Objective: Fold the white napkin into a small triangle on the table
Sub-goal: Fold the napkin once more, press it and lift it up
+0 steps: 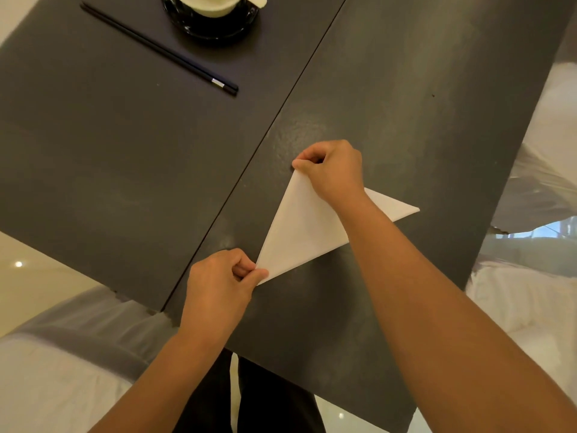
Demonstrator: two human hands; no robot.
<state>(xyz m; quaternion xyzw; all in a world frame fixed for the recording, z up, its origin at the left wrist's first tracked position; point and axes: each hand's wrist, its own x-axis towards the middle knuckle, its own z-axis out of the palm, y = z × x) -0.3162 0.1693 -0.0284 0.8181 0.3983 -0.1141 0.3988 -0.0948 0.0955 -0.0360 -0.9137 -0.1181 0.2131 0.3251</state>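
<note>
Napkin lies on the desk between both hands, already a triangle; left hand pinches its near corner, right hand pinches the far one, likely aligning edges.

Hands: left hand and right hand are shown bare.
Legwear: plain black fabric trousers are glimpsed at the lower edge.

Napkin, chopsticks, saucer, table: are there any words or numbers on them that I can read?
None: no words, numbers or signs can be read.
The white napkin, black chopsticks, dark saucer and table show no text.
The silver band on the chopsticks is too small to tell.
</note>
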